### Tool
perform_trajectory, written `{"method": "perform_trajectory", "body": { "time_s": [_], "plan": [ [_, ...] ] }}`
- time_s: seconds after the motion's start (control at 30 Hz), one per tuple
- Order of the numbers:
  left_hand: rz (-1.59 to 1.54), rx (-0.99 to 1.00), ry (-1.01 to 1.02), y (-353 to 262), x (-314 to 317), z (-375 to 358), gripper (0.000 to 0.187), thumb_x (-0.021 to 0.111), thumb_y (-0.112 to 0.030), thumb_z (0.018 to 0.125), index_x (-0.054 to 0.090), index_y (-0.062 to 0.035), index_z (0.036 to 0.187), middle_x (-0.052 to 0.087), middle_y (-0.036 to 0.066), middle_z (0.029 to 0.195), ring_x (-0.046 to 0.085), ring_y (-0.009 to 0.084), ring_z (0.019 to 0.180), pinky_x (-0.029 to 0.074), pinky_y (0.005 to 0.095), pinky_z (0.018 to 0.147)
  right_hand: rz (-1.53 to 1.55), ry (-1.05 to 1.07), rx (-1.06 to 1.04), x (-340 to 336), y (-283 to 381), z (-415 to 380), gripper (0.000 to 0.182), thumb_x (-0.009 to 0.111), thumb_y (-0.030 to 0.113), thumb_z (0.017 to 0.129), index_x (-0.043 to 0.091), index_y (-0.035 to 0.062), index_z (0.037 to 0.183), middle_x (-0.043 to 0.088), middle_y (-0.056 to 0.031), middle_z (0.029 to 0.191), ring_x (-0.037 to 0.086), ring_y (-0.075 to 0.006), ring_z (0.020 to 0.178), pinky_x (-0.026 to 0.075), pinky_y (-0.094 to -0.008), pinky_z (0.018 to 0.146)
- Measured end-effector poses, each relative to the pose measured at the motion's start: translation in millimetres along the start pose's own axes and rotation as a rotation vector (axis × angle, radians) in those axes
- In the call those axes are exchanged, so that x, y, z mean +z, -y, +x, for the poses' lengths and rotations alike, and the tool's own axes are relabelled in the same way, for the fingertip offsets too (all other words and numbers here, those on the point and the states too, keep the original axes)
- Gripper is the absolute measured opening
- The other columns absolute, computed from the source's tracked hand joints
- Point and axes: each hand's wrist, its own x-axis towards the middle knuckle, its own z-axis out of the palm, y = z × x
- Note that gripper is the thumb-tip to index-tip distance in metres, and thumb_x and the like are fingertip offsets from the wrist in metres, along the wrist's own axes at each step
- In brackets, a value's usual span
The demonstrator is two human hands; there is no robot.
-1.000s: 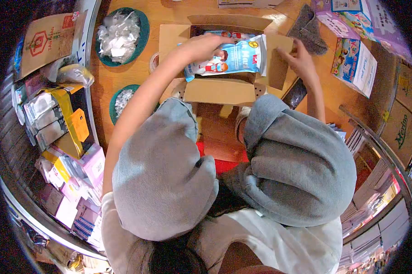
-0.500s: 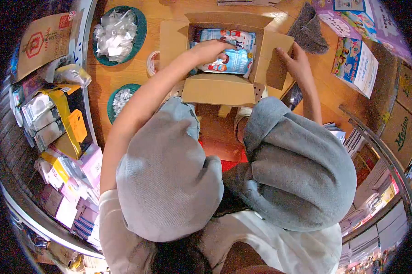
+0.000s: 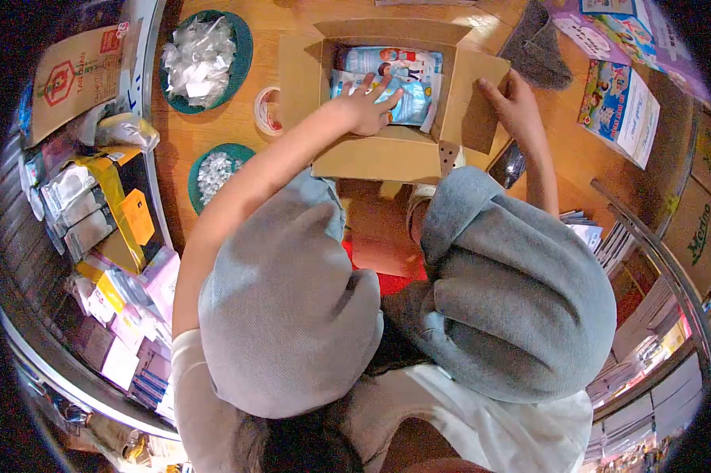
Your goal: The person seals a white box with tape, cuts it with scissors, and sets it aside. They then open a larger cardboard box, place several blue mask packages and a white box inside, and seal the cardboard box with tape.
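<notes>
An open cardboard box (image 3: 379, 158) sits on the floor in front of my knees, its flaps folded outward. Inside lie light-blue plastic packets (image 3: 415, 104) printed with cartoon figures. My left hand (image 3: 365, 112) reaches over the near left corner and rests on the packets, fingers spread and nothing gripped. On the other side, my right hand (image 3: 516, 109) holds the right box flap (image 3: 473, 102), thumb on its inner face and the other fingers behind it.
Left of the box are a roll of tape (image 3: 269, 110), a green basket (image 3: 246, 63) of clear plastic scraps and a smaller green basket (image 3: 194, 183) of white bits. A grey cloth (image 3: 536, 47) and a printed booklet (image 3: 619, 110) lie right. Stocked shelves flank me.
My left hand has drawn back toward the near left of the box, and its fingers have spread over the packets. My right hand stays on the flap.
</notes>
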Motion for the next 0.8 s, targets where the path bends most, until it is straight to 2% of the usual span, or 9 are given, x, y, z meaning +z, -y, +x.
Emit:
{"method": "perform_trajectory", "body": {
  "time_s": [0.07,0.17,0.23,0.37,0.47,0.57,0.67,0.77,0.8],
  "plan": [
    [-0.016,0.0,0.029,2.8,4.3,7.3,0.062,0.031,-0.045,0.091,0.002,-0.0297,0.143,-0.007,0.006,0.149,0.0,0.034,0.136,0.01,0.0559,0.106,-0.062,0.01,0.044,-1.3,7.9,-2.2,0.032,0.06,0.02,0.085,0.053,-0.0017,0.108,0.062,-0.0088,0.098,0.058,-0.0143,0.089,0.045,-0.0295,0.078],
    [-0.017,-0.004,0.075,3.7,2.6,5.5,0.062,0.028,-0.048,0.091,-0.002,-0.0307,0.142,-0.01,0.005,0.149,-0.003,0.0327,0.137,0.008,0.055,0.106,-0.028,-0.023,0.003,0.3,7.6,-3.1,0.042,0.06,0.034,0.082,0.055,-0.0013,0.104,0.063,-0.0195,0.093,0.062,-0.0319,0.087,0.048,-0.0385,0.075],
    [-0.004,-0.001,0.066,0.8,-0.2,0.1,0.061,0.026,-0.048,0.091,-0.002,-0.0307,0.142,-0.01,0.004,0.149,-0.003,0.0322,0.137,0.008,0.055,0.106,-0.057,-0.041,-0.029,0.8,7.9,-4.3,0.043,0.06,0.034,0.082,0.054,-0.0014,0.105,0.063,-0.02,0.093,0.062,-0.0326,0.087,0.048,-0.0385,0.075],
    [-0.175,0.016,0.185,-12.4,-25.3,-3.0,0.057,0.022,-0.051,0.09,0.011,-0.0298,0.142,-0.005,0.006,0.149,0.001,0.0441,0.133,0.012,0.0567,0.105,-0.169,-0.032,0.014,-2.0,12.7,-5.1,0.043,0.06,0.034,0.082,0.054,-0.0011,0.105,0.063,-0.0204,0.094,0.062,-0.0333,0.088,0.047,-0.0387,0.075],
    [-0.132,0.026,0.139,-17.3,-13.1,-1.4,0.059,0.018,-0.055,0.09,0.017,-0.0263,0.142,0.0,0.012,0.148,0.006,0.0473,0.131,0.01,0.058,0.106,-0.096,-0.043,0.019,-1.2,18.8,-7.6,0.042,0.06,0.034,0.082,0.054,-0.0009,0.105,0.063,-0.0202,0.095,0.061,-0.0331,0.088,0.047,-0.0388,0.076],
    [-0.154,0.041,0.152,-16.2,-11.9,0.9,0.059,0.018,-0.054,0.091,0.017,-0.0236,0.142,0.002,0.014,0.148,0.007,0.0493,0.13,0.011,0.0586,0.105,-0.05,-0.036,-0.007,2.1,10.0,-4.3,0.042,0.059,0.033,0.083,0.054,-0.0004,0.106,0.062,-0.02,0.096,0.061,-0.0328,0.09,0.047,-0.0387,0.077],
    [-0.097,0.081,0.137,-10.2,1.5,13.2,0.058,0.018,-0.049,0.092,0.017,-0.0195,0.142,0.004,0.016,0.147,0.01,0.0466,0.131,0.013,0.0583,0.105,-0.045,-0.041,-0.011,3.3,2.2,-2.4,0.041,0.059,0.033,0.083,0.054,-0.0002,0.107,0.062,-0.0201,0.097,0.061,-0.0324,0.091,0.047,-0.0389,0.077],
    [0.223,0.303,0.203,-6.2,-2.5,22.1,0.054,0.019,-0.043,0.094,0.015,-0.0171,0.142,0.004,0.015,0.148,0.015,0.0437,0.131,0.015,0.0546,0.106,-0.024,-0.035,-0.014,2.8,8.0,-5.3,0.041,0.059,0.032,0.083,0.053,-0.0004,0.107,0.062,-0.0202,0.097,0.061,-0.0325,0.09,0.047,-0.0391,0.077],
    [0.1,0.262,0.146,-3.4,2.8,25.8,0.053,0.019,-0.041,0.094,0.02,-0.0156,0.14,0.007,0.014,0.147,0.017,0.0423,0.131,0.016,0.0518,0.107,-0.05,-0.032,-0.004,2.8,5.1,-4.9,0.041,0.059,0.032,0.083,0.053,-0.0004,0.107,0.062,-0.0201,0.097,0.061,-0.0327,0.09,0.047,-0.0391,0.077]
  ]
}}
